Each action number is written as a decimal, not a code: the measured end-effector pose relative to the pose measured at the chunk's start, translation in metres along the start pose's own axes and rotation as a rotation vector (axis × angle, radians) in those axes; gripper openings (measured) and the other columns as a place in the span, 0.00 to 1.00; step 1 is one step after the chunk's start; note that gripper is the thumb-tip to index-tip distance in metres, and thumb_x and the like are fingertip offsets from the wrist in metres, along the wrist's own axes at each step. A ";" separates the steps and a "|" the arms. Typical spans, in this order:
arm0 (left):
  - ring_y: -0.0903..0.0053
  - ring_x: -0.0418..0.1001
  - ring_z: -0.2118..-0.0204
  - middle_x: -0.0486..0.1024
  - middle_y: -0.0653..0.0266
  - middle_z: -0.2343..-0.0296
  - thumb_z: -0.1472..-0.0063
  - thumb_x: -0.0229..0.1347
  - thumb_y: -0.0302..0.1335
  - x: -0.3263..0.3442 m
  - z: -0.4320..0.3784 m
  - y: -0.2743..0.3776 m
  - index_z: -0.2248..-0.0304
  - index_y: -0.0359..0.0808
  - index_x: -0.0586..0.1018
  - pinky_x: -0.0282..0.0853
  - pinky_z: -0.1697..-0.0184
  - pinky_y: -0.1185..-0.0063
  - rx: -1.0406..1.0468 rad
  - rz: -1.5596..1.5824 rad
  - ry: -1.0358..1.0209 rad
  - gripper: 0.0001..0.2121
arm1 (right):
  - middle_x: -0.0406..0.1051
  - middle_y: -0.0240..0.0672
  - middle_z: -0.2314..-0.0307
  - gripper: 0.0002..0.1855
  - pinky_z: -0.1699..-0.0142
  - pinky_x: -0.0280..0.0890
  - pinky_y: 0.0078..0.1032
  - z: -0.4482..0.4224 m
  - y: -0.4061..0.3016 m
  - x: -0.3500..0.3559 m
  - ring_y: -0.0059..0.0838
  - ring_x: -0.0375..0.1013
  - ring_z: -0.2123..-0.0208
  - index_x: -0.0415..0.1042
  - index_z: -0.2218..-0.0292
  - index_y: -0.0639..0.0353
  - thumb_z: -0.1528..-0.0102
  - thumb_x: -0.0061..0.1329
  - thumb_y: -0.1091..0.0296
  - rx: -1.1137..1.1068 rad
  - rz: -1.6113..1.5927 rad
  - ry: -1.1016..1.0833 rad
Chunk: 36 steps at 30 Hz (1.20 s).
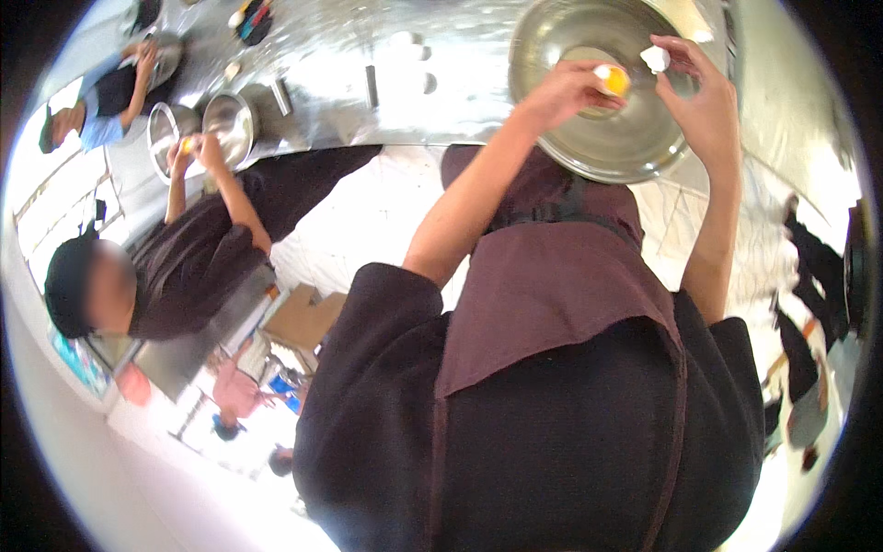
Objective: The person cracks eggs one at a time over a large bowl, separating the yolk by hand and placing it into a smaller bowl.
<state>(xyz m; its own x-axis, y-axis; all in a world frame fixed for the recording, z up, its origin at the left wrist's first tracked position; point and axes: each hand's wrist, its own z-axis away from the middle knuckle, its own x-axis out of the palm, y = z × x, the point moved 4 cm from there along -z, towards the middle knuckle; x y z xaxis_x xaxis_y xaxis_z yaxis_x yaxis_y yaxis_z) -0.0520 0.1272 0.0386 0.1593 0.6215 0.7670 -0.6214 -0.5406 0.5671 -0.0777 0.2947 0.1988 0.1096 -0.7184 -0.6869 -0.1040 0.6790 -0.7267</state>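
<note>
Over a wide stainless steel bowl [614, 152], my left hand [569, 93] grips half of a white eggshell [603, 71] with a bright orange yolk [616, 81] sitting in it. To its right, my right hand [703, 100] pinches the other piece of white eggshell [655, 59] between thumb and fingers. The two pieces are apart, both above the bowl's opening. Pale liquid appears to lie at the bottom of the bowl, though glare makes it hard to tell. The bowl rests at the edge of a shiny metal table [469, 117].
Several white eggs [407, 45] lie on the table to the left, by metal cylinders [371, 86]. A co-worker [200, 234] holds something with a yolk over two steel bowls [230, 119]. Another person [110, 96] works farther off. A cardboard box [300, 317] stands behind on the left.
</note>
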 end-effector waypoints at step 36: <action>0.70 0.81 0.63 0.78 0.55 0.59 0.39 0.53 0.24 -0.021 -0.039 -0.053 0.51 0.28 0.75 0.79 0.59 0.74 0.181 0.219 -0.007 0.17 | 0.78 0.35 0.62 0.11 0.55 0.68 0.26 -0.060 -0.117 0.187 0.25 0.75 0.62 0.77 0.57 0.60 0.41 0.52 0.67 -0.289 -0.283 -0.184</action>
<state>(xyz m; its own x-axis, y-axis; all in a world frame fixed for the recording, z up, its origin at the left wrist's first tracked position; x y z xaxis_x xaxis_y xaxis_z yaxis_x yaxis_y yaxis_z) -0.0527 0.1649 -0.0198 0.0425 0.4751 0.8789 -0.4946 -0.7543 0.4317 -0.1041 0.0713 0.1556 0.3447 -0.8134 -0.4685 -0.3142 0.3703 -0.8742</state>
